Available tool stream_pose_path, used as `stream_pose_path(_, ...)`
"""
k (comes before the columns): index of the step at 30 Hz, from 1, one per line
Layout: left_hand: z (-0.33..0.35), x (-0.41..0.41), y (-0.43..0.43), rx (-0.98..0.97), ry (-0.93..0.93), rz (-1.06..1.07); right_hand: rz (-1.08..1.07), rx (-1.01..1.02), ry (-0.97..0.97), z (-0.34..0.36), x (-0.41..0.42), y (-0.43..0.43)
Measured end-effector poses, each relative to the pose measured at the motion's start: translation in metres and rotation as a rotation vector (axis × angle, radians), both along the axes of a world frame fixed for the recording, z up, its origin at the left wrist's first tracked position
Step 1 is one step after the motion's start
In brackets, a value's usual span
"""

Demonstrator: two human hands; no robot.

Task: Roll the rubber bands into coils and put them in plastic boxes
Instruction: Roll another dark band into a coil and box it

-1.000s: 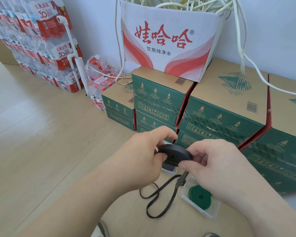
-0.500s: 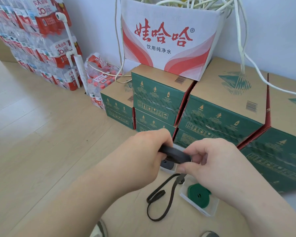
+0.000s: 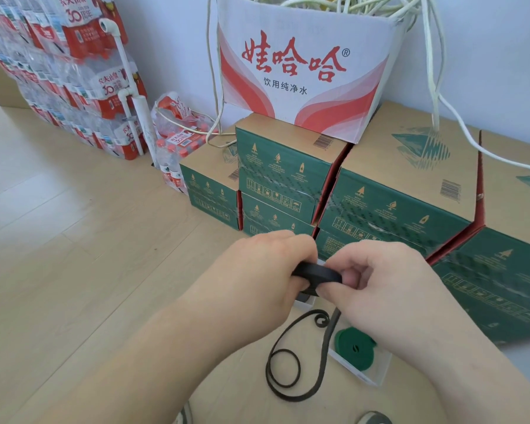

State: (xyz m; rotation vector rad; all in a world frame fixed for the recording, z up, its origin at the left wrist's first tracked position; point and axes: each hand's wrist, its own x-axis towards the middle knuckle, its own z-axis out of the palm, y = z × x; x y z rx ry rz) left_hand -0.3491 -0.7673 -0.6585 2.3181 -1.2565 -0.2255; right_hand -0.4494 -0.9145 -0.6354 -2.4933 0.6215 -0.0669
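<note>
A black rubber band coil [image 3: 317, 275] sits edge-on between both hands above the floor. My left hand [image 3: 263, 270] grips its left side with curled fingers. My right hand [image 3: 377, 280] pinches its right side, thumb underneath. The band's loose black tail [image 3: 291, 365] hangs from the coil and loops on the floor. A green coiled band [image 3: 354, 347] lies in a clear plastic box [image 3: 377, 373] at the lower right. Another clear box [image 3: 303, 302] shows partly under the coil, mostly hidden by my hands.
Green and brown cartons [image 3: 389, 191] are stacked along the wall behind my hands. A white and red carton [image 3: 303, 71] full of white cables stands on them. Shrink-wrapped water bottle packs [image 3: 74, 81] and a white pipe [image 3: 135, 108] stand at the left. Shoe tips [image 3: 374, 419] show at the bottom.
The coil has turned from tilted flat to edge-on between my hands. The loose tail has shortened and curled into a tighter loop on the floor.
</note>
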Motion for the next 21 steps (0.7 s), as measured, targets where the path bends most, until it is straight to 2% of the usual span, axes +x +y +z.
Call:
stream_pose_path(7,0.0045,0.0034,0.0040,-0.089,0.295,0.140,0.015,0.014,-0.009,0.0016,-0.0016,-0.0046)
stream_pose_path(9,0.0029,0.0032,0.0042,-0.076,0.240,0.137,0.005,-0.006,-0.004,0.0016,-0.0009,-0.0023)
stream_pose_path(12,0.0000,0.0005,0.0034,-0.046,0.012,0.109,0.018,-0.057,0.051,-0.0014,-0.0001,0.0014)
stream_pose_path(15,0.0008,-0.0012,0.0001,-0.039,-0.056,0.014,0.039,-0.089,0.072,-0.0028,-0.0006,0.0026)
stream_pose_path(17,0.0012,-0.0007,-0.0009,-0.005,-0.055,0.007,0.019,-0.067,0.033,-0.0004,-0.0013,0.0016)
stream_pose_path(21,0.0004,0.0048,0.0030,-0.036,0.109,0.117,-0.010,0.044,0.017,0.0031,-0.0034,-0.0010)
